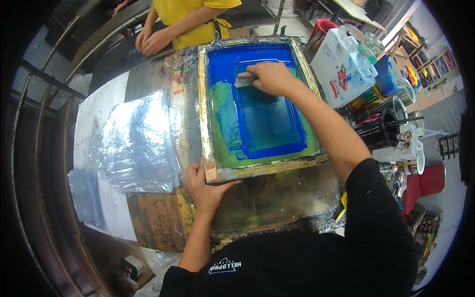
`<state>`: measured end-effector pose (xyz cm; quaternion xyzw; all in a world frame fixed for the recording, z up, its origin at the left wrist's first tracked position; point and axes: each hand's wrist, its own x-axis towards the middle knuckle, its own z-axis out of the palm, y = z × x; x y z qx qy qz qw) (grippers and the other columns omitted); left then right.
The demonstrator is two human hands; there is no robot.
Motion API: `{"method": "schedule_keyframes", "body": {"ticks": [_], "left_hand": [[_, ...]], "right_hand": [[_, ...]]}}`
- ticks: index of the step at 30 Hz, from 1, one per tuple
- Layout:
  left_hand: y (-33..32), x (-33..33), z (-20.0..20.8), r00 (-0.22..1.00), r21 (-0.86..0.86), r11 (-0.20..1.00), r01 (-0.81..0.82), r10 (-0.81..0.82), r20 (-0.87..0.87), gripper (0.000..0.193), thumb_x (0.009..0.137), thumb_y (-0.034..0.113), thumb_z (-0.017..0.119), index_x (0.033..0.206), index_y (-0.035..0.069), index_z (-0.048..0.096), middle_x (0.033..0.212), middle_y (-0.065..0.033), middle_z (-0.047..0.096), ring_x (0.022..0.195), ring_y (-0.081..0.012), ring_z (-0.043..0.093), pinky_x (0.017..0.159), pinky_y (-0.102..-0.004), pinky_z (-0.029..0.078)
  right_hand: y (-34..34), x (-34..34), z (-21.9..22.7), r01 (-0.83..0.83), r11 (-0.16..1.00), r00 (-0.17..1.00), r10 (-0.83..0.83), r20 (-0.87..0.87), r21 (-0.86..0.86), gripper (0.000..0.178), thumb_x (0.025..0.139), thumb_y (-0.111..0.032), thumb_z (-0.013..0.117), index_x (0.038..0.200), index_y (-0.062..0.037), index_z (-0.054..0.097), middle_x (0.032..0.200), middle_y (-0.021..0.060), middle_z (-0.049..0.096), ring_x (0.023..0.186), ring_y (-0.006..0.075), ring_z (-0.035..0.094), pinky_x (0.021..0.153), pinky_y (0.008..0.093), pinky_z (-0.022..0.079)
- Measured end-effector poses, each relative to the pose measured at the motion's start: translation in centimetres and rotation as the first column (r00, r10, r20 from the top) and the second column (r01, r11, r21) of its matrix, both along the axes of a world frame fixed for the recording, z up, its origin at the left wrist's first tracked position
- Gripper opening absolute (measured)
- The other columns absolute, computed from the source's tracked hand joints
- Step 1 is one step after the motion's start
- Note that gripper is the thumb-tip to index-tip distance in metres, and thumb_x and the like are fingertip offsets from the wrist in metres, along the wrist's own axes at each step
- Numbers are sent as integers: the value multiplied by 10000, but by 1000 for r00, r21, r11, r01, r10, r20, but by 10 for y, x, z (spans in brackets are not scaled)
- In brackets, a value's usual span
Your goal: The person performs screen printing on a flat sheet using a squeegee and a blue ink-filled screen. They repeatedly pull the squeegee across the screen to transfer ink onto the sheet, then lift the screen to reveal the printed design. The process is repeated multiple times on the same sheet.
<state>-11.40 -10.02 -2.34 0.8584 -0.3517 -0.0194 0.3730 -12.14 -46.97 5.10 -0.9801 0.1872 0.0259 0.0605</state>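
A screen printing frame (203, 114) with worn wooden edges lies on the paint-stained table. Blue ink (225, 62) covers much of its mesh, around a darker rectangular area, with green along the sides. Near the far part of that rectangle, my right hand (272, 78) is closed around a squeegee (244, 79); only its pale left end shows. My left hand (205, 190) grips the frame's near left corner, its thumb along the near edge and its fingers at the left side. Clamps (252, 33) stand at the frame's far edge.
Clear plastic sheets (141, 143) lie left of the frame on a white sheet (118, 215). White jugs (341, 67), a red bucket (322, 30) and a black ink can (378, 129) crowd the right side. Across the table stands a person in a yellow shirt (185, 17).
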Motion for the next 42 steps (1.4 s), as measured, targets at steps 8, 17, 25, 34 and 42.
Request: {"method": "schedule_keyframes", "body": {"ticks": [8,17,25,34,42], "left_hand": [[6,1,-31,987,-362,931,37,-91,-131,1108,635,405,1008,1519,-37,506,1155,-195,720,1011,-354,641,886,-425,511],[8,-1,-27,999,-255,966,40,-36,18,1054,714,421,965,1535,-33,485,1175,-217,699,999,-371,632,873,-446,510],[-22,-10,27,931,-672,739,-40,-217,-294,805,917,250,861,1536,-63,453,1292,-122,653,1055,-181,645,859,-343,537],[-70,4,62,996,-346,938,35,-4,91,830,952,362,791,1532,-98,414,1236,-214,581,1100,-344,571,997,-448,463],[-67,-35,-26,987,96,995,-22,6,160,512,981,323,744,1272,-77,613,1211,-278,595,1129,-460,565,988,-538,453]], "right_hand": [[-6,11,-14,29,984,990,-5,139,-175,353,911,-231,708,1255,-176,649,1168,77,720,1120,323,704,898,571,525],[97,-89,3,-47,987,981,75,180,-154,329,865,-261,765,1131,-128,623,1040,103,692,993,337,699,794,512,542],[164,-144,69,2,989,930,53,363,-150,503,910,-505,717,1091,-47,614,1022,161,627,935,354,650,816,504,486],[102,-77,167,117,900,731,208,649,-420,657,934,-678,620,862,-39,754,781,129,722,776,286,705,870,528,428],[77,-57,206,54,948,732,177,657,-315,710,971,-640,524,785,16,720,676,200,690,684,353,682,846,494,471]]}}
